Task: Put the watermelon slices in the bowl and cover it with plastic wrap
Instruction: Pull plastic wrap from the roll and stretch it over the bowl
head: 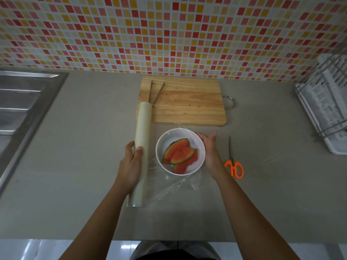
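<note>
Grey counter [262, 194]: left hand [131, 162] grips wrap roll [143, 124] (right hand [209, 151] flat against bowl [160, 145]).

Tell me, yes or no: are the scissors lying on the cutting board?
No, the orange-handled scissors lie on the counter to the right of the bowl, clear of the cutting board.

Slices [179, 155] in bowl [161, 147], roll [142, 139] left
</note>
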A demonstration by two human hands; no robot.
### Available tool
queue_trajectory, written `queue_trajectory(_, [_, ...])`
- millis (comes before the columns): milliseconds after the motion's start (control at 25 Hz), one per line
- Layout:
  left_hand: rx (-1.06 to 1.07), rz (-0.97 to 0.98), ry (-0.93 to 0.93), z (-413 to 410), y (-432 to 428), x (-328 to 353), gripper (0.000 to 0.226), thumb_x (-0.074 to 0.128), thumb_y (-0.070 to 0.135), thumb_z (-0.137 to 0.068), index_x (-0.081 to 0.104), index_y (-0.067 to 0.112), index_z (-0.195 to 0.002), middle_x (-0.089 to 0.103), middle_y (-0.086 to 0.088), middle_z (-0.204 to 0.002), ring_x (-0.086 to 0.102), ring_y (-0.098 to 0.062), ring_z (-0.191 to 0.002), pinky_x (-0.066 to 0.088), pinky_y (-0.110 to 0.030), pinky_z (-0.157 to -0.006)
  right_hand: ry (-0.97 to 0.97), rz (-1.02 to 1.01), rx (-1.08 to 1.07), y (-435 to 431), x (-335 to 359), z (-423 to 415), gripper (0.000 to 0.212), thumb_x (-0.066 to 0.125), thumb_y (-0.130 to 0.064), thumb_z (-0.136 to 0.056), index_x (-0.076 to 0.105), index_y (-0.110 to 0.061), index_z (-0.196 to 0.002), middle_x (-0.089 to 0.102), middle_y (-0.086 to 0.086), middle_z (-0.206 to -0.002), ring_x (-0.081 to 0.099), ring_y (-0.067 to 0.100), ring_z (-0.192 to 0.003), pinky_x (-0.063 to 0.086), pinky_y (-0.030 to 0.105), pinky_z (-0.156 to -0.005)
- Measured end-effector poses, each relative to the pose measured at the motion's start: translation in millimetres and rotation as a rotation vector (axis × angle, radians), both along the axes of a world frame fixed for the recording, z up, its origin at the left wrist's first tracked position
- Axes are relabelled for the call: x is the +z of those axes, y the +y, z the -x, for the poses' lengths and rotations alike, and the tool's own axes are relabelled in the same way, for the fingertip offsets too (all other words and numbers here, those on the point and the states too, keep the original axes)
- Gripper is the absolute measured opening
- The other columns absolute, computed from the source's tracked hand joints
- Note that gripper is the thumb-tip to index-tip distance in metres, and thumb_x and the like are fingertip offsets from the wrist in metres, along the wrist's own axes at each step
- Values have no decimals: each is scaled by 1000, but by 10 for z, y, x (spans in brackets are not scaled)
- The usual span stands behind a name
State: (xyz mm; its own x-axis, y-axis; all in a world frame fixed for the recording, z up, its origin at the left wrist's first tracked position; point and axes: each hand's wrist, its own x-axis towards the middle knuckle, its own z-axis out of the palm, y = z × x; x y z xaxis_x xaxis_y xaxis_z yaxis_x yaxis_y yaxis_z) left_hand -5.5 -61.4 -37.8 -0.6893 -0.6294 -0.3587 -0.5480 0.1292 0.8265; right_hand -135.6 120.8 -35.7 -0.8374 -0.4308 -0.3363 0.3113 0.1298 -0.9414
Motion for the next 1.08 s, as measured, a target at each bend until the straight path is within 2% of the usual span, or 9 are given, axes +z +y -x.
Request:
queue_trajectory(80, [-1, -2, 3, 3, -5, -10, 39, 35, 46, -96, 35, 32, -133, 55, -2, -105, 52, -22, -91, 36, -32, -78, -40, -32, -16, 9, -89, 27, 91, 1, -72, -76, 61, -17, -115, 67, 15, -113, 60, 28, -111, 41, 50, -105])
queue_trajectory(200, [-2, -5, 1, 3, -14, -26, 39, 34, 46, -96, 35, 34, -133, 55, -1, -106, 52, -23, -93, 37, -33, -79, -53, -116, 10, 30, -142, 58, 86, 6, -82, -66, 65, -32, -103, 71, 6, -106, 63, 23, -107, 43, 49, -103])
queue_trajectory(360, [-15, 5, -4, 4, -22, -32, 41, 33, 47, -96, 33, 33, -134, 54, 0, -107, 51, -22, -93, 36, -32, -79, 10, -377, -28, 79, -119, 186, 84, -2, -81, -74, 66, -34, -88, 69, -2, -101, 61, 19, -100, 45, 35, -88])
queue_trajectory(440, [-16, 10, -4, 2, -25, -29, 41, 33, 47, -96, 34, 32, -134, 54, 0, -107, 51, -21, -91, 35, -32, -77, 38, -477, -126, 111, -112, 230, 85, 0, -75, -79, 65, -28, -104, 65, 2, -115, 56, 22, -111, 40, 35, -92])
queue_trajectory(560, [2, -5, -27, -1, -41, -21, 40, 38, 52, -92, 40, 27, -123, 56, -1, -103, 54, -19, -86, 37, -32, -70, 148, -287, -83, 73, -107, 143, 76, 7, -71, -82, 55, -30, -125, 56, -3, -133, 49, 13, -123, 35, 29, -98])
queue_trajectory(680, [-23, 9, -33, -1, -36, -22, 37, 52, 53, -86, 42, 26, -108, 59, 1, -97, 57, -11, -81, 39, -25, -60, 139, -252, -45, 17, -110, 8, 53, 12, -65, -88, 57, -46, -108, 63, -9, -115, 56, 8, -108, 41, 22, -86])
queue_trajectory(880, [-44, 121, -42, 29, 1, -31, 51, 57, 47, -86, 45, 18, -126, 58, -1, -102, 56, -24, -95, 40, -31, -77, 116, -312, -224, 71, -178, 64, 49, 21, -44, -98, 66, -23, -99, 67, -2, -95, 61, 17, -93, 42, 29, -78])
queue_trajectory(1000, [14, 46, -92, -36, -102, -28, 59, 50, 51, -89, 33, 20, -136, 53, -2, -107, 51, -23, -97, 37, -32, -82, 142, -292, -206, -59, -180, 37, 39, 33, -30, -97, 64, -7, -92, 68, 9, -92, 61, 21, -90, 45, 34, -79])
queue_trajectory(1080, [34, -42, -121, -38, -94, -32, 50, 45, 48, -92, 35, 16, -129, 53, -5, -110, 49, -24, -95, 35, -32, -80, 166, -310, -204, -84, -197, 45, 35, 35, -26, -97, 64, -5, -92, 67, 13, -95, 60, 21, -90, 44, 34, -82])
